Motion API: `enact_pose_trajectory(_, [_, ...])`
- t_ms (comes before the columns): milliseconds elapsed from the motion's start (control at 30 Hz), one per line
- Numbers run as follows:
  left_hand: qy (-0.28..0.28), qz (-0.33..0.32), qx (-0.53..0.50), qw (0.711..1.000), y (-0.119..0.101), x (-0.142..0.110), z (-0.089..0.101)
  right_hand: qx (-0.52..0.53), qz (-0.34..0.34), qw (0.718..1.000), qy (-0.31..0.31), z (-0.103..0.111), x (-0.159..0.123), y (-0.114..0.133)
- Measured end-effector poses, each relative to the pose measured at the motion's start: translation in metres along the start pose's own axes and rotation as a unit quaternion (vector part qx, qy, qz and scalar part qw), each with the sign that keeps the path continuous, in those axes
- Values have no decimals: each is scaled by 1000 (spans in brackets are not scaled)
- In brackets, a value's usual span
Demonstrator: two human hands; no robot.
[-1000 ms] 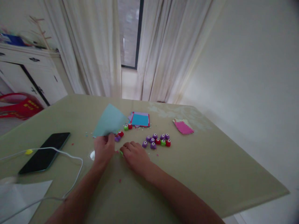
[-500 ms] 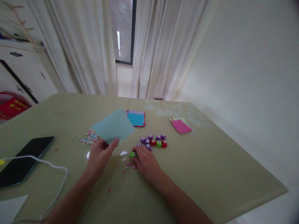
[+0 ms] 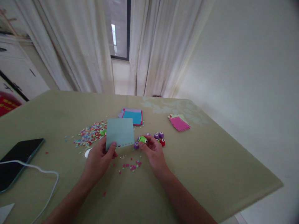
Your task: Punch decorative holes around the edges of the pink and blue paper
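Observation:
My left hand (image 3: 101, 157) pinches the lower left of a light blue paper square (image 3: 120, 132), raised above the table and facing me. A row of small punched holes runs along its lower edge. My right hand (image 3: 154, 152) holds a small green paper punch (image 3: 143, 139) with an eye on it, between thumb and fingers, just right of the paper and apart from it. Behind and beside that hand stand several more eyed punches, among them a purple punch (image 3: 161, 134) and a red punch (image 3: 162, 142). My fingers partly hide the group.
Coloured confetti (image 3: 90, 133) is heaped left of the paper, and pink bits (image 3: 132, 166) lie in front. Farther back are a paper stack (image 3: 136, 117) and pink scalloped paper (image 3: 179, 123). A black phone (image 3: 20, 158) and white cable (image 3: 54, 183) lie at left.
The paper has turned upright toward me and moved slightly right. My right hand has lifted the green punch from the table, up and rightward. The view has shifted a little.

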State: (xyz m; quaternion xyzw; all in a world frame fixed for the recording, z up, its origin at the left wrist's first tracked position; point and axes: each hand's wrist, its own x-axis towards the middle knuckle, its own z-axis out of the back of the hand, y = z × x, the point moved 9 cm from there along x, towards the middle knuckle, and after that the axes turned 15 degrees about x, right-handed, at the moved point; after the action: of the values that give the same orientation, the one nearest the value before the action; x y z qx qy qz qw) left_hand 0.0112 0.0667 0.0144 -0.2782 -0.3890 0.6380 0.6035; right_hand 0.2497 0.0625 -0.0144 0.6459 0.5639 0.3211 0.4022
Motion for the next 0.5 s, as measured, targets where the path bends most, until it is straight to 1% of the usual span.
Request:
enact_pose_trajectory(100, [-8, -7, 18, 1000, 2, 3, 0, 14, -7, 1000, -18, 3, 1, -3])
enact_pose_trajectory(200, [3, -19, 8, 1000, 0, 4, -1, 17, -10, 1000, -24, 4, 1, -3])
enact_pose_trajectory(367, [24, -30, -24, 999, -6, 0, -3, 2, 3, 1000, -13, 1, 0, 1])
enact_pose_trajectory(500, [44, -37, -34, 998, -8, -3, -8, -4, 10, 1000, 1, -1, 0, 2])
